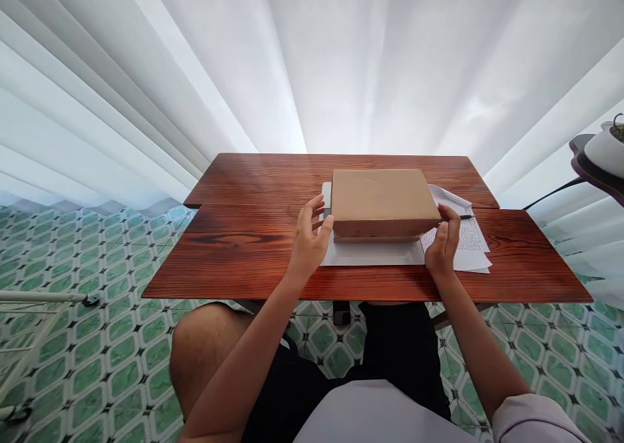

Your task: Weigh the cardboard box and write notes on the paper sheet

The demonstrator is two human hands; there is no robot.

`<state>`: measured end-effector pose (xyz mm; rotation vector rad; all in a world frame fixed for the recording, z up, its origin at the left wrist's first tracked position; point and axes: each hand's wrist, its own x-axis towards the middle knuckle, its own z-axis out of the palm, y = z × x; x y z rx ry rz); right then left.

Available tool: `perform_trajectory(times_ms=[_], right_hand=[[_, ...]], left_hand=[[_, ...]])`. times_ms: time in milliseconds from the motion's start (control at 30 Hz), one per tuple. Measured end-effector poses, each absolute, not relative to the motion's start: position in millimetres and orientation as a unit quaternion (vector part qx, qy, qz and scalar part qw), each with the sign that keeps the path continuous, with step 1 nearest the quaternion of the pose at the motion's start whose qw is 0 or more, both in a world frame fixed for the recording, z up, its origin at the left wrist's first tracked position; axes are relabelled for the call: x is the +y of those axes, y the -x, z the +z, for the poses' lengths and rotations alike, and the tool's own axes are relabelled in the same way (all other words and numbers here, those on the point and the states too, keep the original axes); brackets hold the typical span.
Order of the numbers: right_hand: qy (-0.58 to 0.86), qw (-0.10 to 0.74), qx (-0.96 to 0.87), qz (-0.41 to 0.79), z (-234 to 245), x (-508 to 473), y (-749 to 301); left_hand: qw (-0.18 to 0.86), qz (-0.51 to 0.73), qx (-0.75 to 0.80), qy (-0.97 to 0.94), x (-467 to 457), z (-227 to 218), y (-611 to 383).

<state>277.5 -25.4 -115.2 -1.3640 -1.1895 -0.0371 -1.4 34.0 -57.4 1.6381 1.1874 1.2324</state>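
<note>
We have the cardboard box (383,196) between our two hands, on the right part of the wooden tabletop (244,235), above a flat white piece (373,254) that shows along its left and near sides; the box's top is closed, and a narrower band shows under its near edge, though we cannot tell whether that is its base or a separate thing. Our left hand (310,238) is at the box's left side, its fingers parted and released, the thumb by the near left corner; our right hand (442,241) is at the near right corner, its fingers bent towards the cardboard, and we cannot tell whether they grasp it or merely touch it. Just to the right lie written sheets of paper (470,261), partly behind that hand, with a dark pen (467,217) showing beyond its fingers; we cannot tell if the pen touches them.

The step in hand, as we judge it, is positioning the box; the next move seems to call for even pressure from both sides, with the left fingers closing in and the right ones clear of the pen and paper.
</note>
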Motion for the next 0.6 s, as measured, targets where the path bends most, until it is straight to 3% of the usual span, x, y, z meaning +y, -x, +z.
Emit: perform_trajectory(times_ms=[233,433,600], right_hand=[[0.623,0.579,-0.523,0.057,-91,-34,-270],[0.673,0.543,-0.465,0.192,-75,-43,-268],[0.687,0.535,-0.438,0.223,-74,-44,-266]], left_hand=[[0.487,0.45,0.45,-0.598,37,-60,0],[0.524,0.428,0.436,-0.593,36,-60,2],[0.535,0.407,0.446,-0.591,31,-52,2]])
